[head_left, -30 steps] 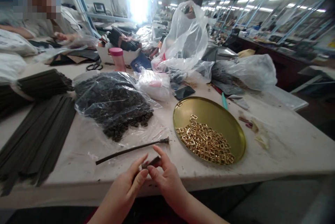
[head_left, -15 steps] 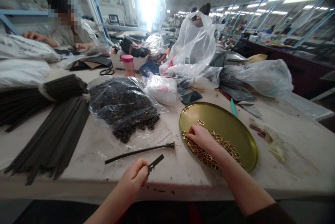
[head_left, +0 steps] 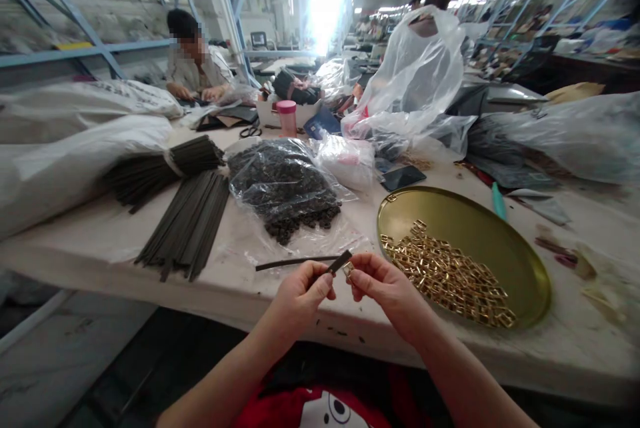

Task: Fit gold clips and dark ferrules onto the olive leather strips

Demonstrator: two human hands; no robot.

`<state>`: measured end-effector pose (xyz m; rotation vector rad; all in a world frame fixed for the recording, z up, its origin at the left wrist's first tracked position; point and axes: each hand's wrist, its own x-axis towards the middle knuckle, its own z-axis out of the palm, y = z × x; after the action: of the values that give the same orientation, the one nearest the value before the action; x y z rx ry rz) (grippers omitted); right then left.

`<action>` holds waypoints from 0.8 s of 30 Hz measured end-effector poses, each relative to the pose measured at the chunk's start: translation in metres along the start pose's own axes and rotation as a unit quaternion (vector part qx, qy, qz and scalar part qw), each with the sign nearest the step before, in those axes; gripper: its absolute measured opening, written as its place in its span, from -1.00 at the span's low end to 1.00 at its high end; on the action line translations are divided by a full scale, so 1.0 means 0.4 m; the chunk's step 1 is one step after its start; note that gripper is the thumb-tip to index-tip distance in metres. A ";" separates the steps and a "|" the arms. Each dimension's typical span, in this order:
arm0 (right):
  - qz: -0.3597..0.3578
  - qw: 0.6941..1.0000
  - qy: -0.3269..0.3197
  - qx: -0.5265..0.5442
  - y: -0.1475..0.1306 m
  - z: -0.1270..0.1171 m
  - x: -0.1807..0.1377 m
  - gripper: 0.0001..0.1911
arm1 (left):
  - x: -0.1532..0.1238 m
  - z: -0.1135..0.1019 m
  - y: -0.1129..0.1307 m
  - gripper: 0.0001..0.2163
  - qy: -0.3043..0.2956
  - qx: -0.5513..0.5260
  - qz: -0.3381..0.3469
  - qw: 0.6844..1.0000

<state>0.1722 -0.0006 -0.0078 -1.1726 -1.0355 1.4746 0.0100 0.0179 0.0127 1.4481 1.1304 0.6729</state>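
Observation:
My left hand [head_left: 303, 295] pinches the end of a thin dark strap [head_left: 339, 263] over the near table edge. My right hand [head_left: 383, 285] is closed on a small gold buckle [head_left: 349, 271] held against the strap's tip. Both hands meet just left of a round gold tray [head_left: 520, 261] that holds a heap of several gold buckles [head_left: 450, 275]. A second dark strap [head_left: 295, 261] lies flat on the table just beyond my fingers.
An open plastic bag of small dark parts [head_left: 290, 191] lies behind the hands. Bundles of dark strips [head_left: 185, 221] lie to the left, beside large white sacks [head_left: 65, 148]. Clear plastic bags [head_left: 415, 81], a pink-lidded cup [head_left: 287, 116] and a phone [head_left: 403, 177] sit farther back. Another person [head_left: 195, 65] works at the far left.
My right hand left the tray with a gold buckle and came back to meet my left hand at the strap's tip. The camera view shifted left.

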 end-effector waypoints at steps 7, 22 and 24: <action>0.004 1.000 -0.007 0.009 0.023 0.053 -0.006 -0.70 | 0.004 -0.011 -0.045 -0.86 0.019 0.020 -0.001 1.000; 0.014 0.997 -0.072 -0.014 0.050 0.055 0.023 -0.86 | 0.026 -0.017 -0.038 -0.83 -0.029 -0.068 -0.106 0.992; 0.008 0.997 -0.081 -0.008 0.052 0.055 0.024 -0.87 | 0.030 -0.019 -0.036 -0.82 -0.048 -0.124 -0.139 0.981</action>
<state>0.1461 0.0037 -0.0256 -1.0884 -1.1500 1.5970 0.0038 0.0307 -0.0015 1.0757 1.1052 0.5186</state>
